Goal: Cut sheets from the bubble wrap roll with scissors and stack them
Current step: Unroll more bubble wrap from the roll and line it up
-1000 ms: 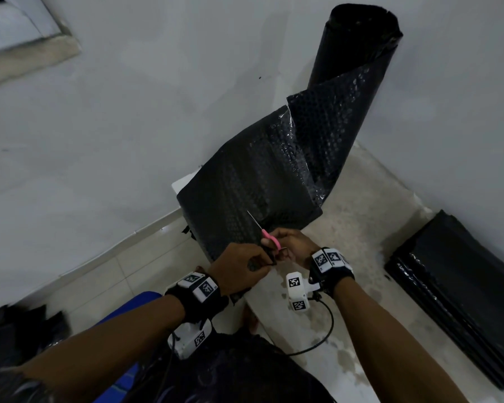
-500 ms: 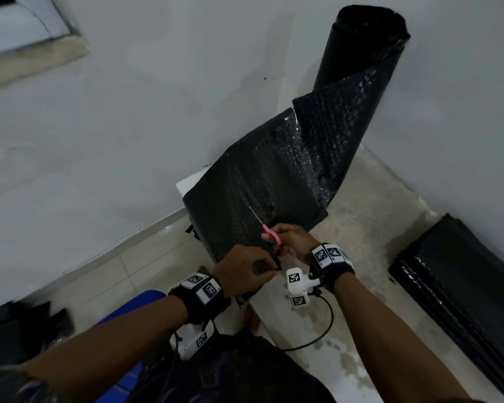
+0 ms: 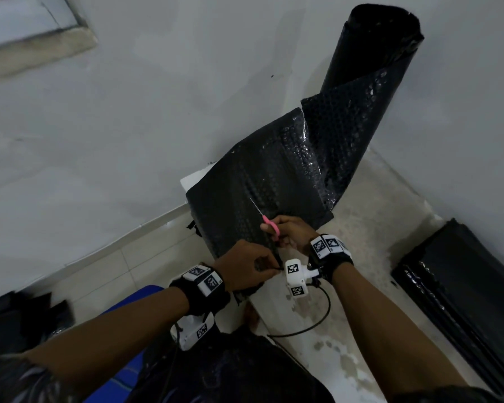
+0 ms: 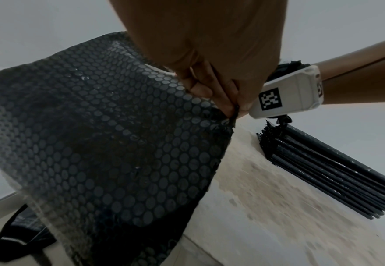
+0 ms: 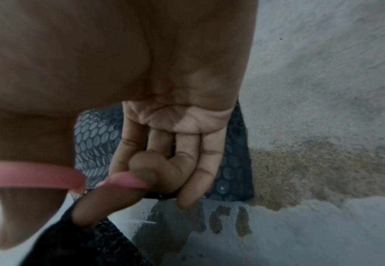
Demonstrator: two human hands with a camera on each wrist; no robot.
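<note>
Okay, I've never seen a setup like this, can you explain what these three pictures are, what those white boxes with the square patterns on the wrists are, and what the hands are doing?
No machine here: a person works with bare hands and wears three cameras. The big picture comes from a head camera looking down. The other two come from the white camera boxes strapped to each wrist, looking along the fingers.

The right hand holds pink-handled scissors, whose blade points up across a black bubble wrap sheet. That sheet unrolls from the bubble wrap roll standing in the wall corner. The left hand pinches the sheet's near edge, seen close in the left wrist view.

On the floor to the right lies a stack of black sheets, apparently already cut.
</note>
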